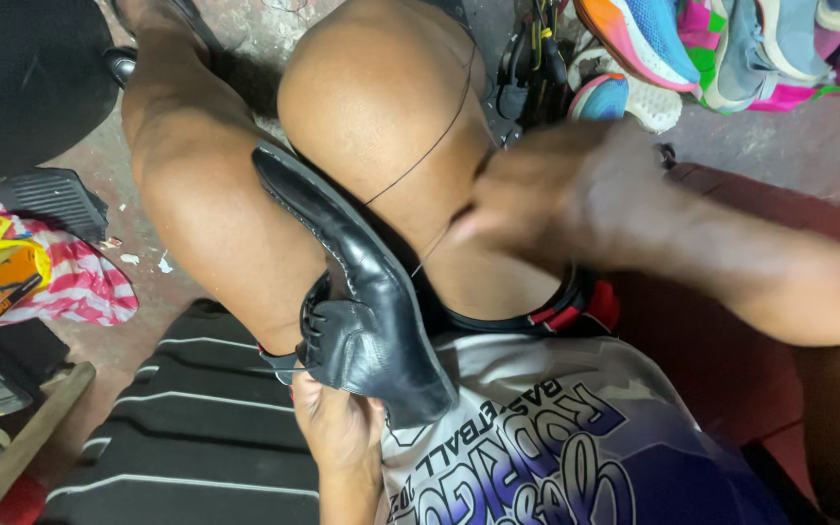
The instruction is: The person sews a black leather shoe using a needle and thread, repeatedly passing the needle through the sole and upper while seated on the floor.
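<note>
Black leather shoe [362, 292] between the knees, left hand [337, 428] gripping its heel, right hand [546, 194] (blurred) pinching thread [430, 146].

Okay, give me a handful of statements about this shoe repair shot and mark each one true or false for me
1. The left hand holds a black leather shoe from below. True.
2. The shoe is bright red. False: it is black.
3. A thin dark thread runs from the right hand across the knee. True.
4. The shoe lies flat on the floor. False: it rests between the person's knees, off the floor.
5. Colourful sports shoes lie at the top right. True.
6. The right hand is sharp and still. False: it is blurred.
</note>
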